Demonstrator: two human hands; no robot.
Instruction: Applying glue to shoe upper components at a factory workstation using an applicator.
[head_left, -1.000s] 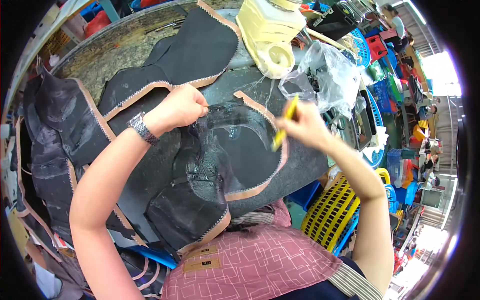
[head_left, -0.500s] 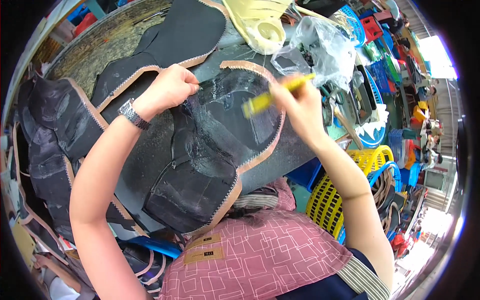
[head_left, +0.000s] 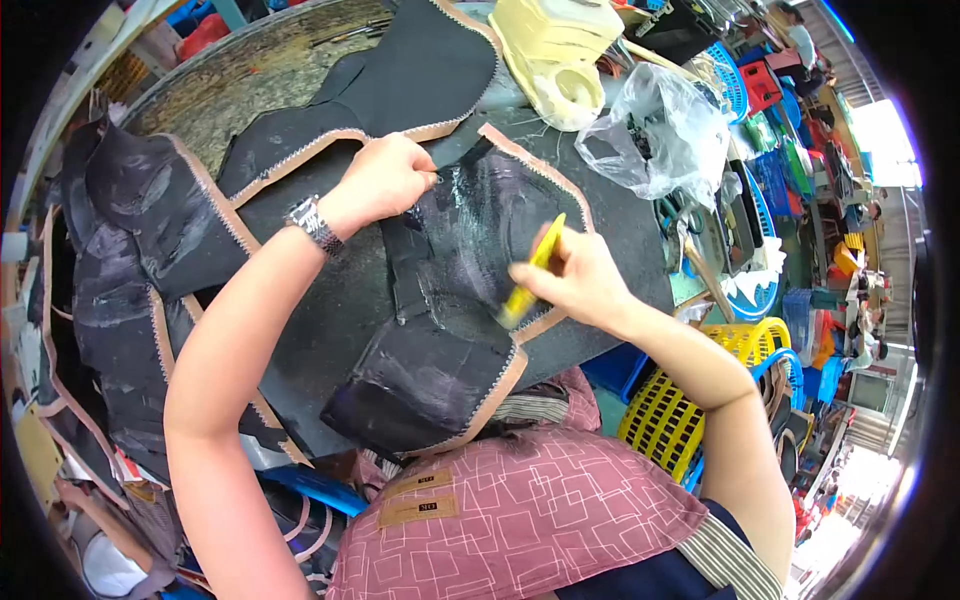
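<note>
Spread on the dark work board in front of me is a black boot upper (head_left: 455, 245) with a tan, zigzag-stitched edge and whitish wet-looking smears. My left hand (head_left: 388, 178), a watch on its wrist, pinches the upper's far left edge. A yellow-handled brush (head_left: 548, 242) is gripped in my right hand (head_left: 580, 275). Its tip, slightly blurred, points down over the upper's right part, close to the tan edge. Whether the bristles touch the surface I cannot tell.
More black uppers (head_left: 190, 205) overlap on the left, and another (head_left: 420, 70) lies beyond. At the far side stand a cream glue-crusted container (head_left: 575, 90) and a clear plastic bag (head_left: 665, 130). A yellow basket (head_left: 665, 430) is by my right arm.
The brush has swung from the upper's far right part toward me, its handle now steeper. My left hand keeps its pinch on the edge. The whole view has shifted slightly.
</note>
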